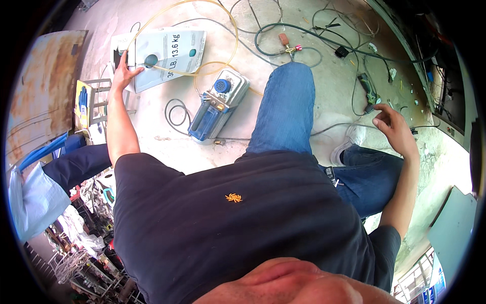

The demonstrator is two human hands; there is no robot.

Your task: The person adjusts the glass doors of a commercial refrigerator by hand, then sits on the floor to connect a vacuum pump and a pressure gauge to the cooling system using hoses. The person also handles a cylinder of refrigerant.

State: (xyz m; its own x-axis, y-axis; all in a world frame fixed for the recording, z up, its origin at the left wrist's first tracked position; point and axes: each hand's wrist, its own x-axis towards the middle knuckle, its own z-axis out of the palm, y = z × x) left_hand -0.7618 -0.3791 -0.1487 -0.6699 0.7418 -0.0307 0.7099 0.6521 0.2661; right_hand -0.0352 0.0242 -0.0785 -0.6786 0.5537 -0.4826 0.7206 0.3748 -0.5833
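My left hand (123, 75) rests at the left end of a pale grey cardboard box (177, 45), index finger stretched forward and thumb out to the side. Dark gaps at that end show beside the fingers; what lies inside is hidden. On the right, my right hand (395, 129) hangs with loosely bent fingers and nothing visible in it. Its fingertips are close to the end of a green and black power tool (368, 91) on the floor; whether they touch it I cannot tell. A blue and silver vacuum pump (218, 106) with a blue cap stands between my arms.
A yellow hose (236, 30) loops over the box and pump. Ahead of my knee lies a brass valve fitting (289, 49) with coloured knobs. Dark cables (349, 45) cross the floor. A rusty metal panel (48, 91) and a small metal stand (101, 99) are at left.
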